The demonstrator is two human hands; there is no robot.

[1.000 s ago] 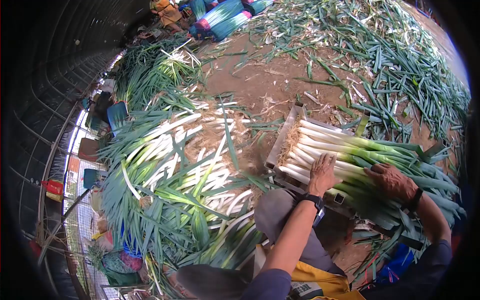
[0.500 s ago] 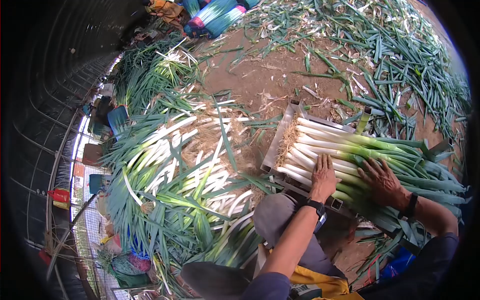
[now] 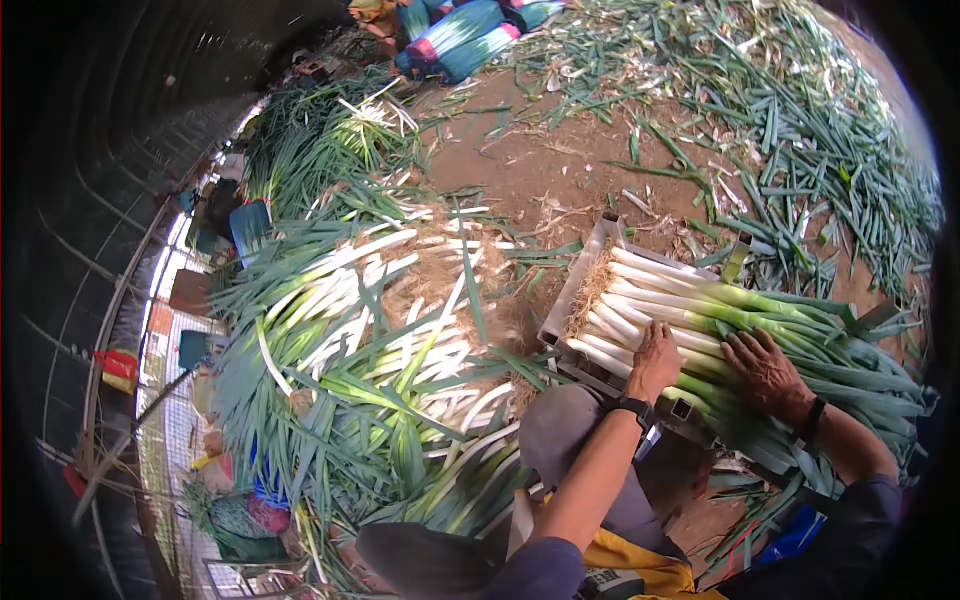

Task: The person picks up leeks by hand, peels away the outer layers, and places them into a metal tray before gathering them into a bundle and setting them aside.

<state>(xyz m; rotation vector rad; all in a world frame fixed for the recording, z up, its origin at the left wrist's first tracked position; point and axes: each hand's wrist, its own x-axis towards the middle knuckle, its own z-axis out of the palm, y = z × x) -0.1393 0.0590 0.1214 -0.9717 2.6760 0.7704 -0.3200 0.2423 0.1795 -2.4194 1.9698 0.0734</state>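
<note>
A row of large green onions [image 3: 690,290] lies side by side in a metal frame [image 3: 563,300], roots to the left and green leaves to the right. My left hand [image 3: 656,362] rests on the white stems, its fingers laid along them. To its right, my right hand [image 3: 770,373] presses flat on the stalks where white turns green, fingers a little apart. Neither hand is wrapped around a stalk. The undersides of both palms are hidden.
A big heap of loose green onions [image 3: 400,330] lies to the left, close to my knee [image 3: 560,430]. Cut leaves [image 3: 800,150] cover the ground at the upper right. Netted bundles [image 3: 460,40] lie at the far end, beside a person [image 3: 375,18] partly in view.
The view has shifted slightly, so the scene sits a little further right and lower. My right fingers are closer together; both hands stay on the green onions.
</note>
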